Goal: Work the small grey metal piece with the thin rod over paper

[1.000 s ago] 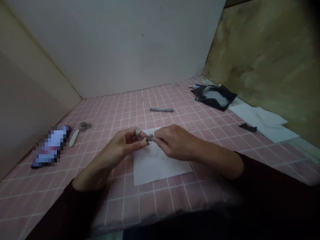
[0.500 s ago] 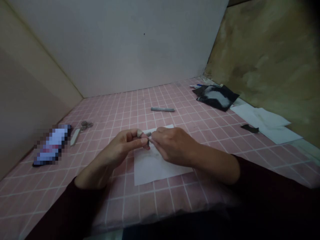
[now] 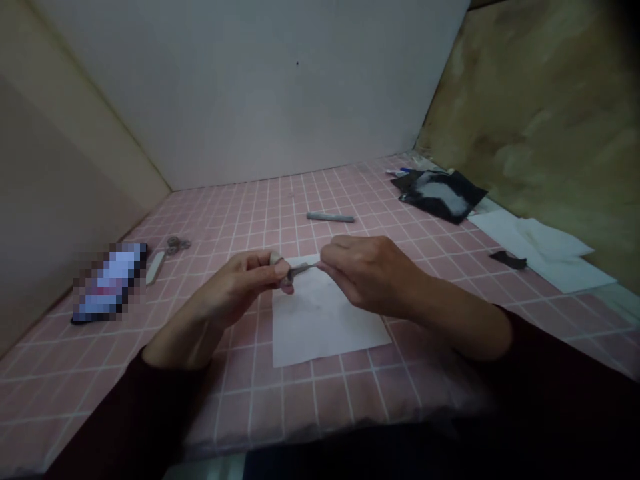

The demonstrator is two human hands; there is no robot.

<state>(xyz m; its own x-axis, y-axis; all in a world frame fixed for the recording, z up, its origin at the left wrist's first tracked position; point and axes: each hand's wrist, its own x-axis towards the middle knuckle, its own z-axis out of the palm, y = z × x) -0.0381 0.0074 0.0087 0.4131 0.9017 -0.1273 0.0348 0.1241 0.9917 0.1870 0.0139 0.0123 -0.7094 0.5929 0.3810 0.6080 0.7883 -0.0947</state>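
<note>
Pink checked surface (image 3: 240, 393): beneath both hands, from where I stand.
Square white paper sheet (image 3: 325, 327): on it, below the work.
Right hand (image 3: 375, 273): fingers bunched, pinching a thin pale sliver (image 3: 312, 266).
Left hand (image 3: 233, 283): fingers and thumb pinching a small grey piece (image 3: 299, 269).
Grey piece: between the hands, over the paper, meeting the sliver; whether they're joined, I can't tell.
Handling: probably light, fairly stiff, maybe brittle; slipperiness unclear.
Best hold: thicker end, gently, thumb opposite fingertips.

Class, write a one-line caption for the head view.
Two hands work a small grey piece above white paper on a pink checked cloth.
</note>
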